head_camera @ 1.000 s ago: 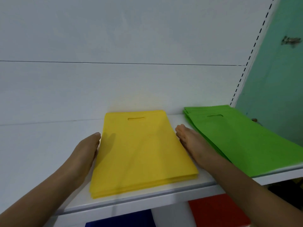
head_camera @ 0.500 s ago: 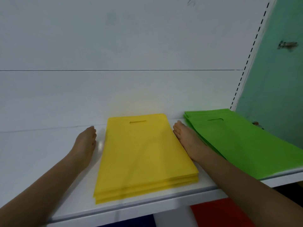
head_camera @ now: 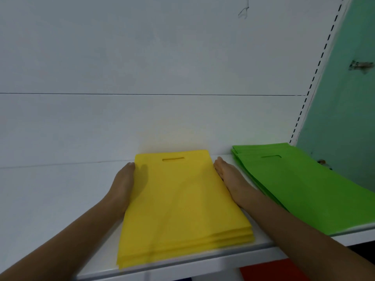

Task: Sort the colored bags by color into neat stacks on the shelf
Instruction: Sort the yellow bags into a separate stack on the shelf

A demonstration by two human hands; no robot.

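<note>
A stack of yellow bags (head_camera: 182, 205) with a cut-out handle slot lies flat on the white shelf (head_camera: 60, 189). My left hand (head_camera: 123, 183) stands edge-on, flat against the stack's left side. My right hand (head_camera: 229, 177) presses flat against its right side. Both hands have straight fingers and hold nothing. To the right lies a stack of green bags (head_camera: 304, 189), slightly fanned, its front edge overhanging the shelf.
A white back panel (head_camera: 162, 78) rises behind the shelf. A slotted upright (head_camera: 312, 78) and a teal wall (head_camera: 345, 98) stand at the right. Below the shelf edge a red bag (head_camera: 269, 270) shows.
My left hand has come back in against the yellow stack's left edge after being a little apart. Both hands sit further toward the back of the stack.
</note>
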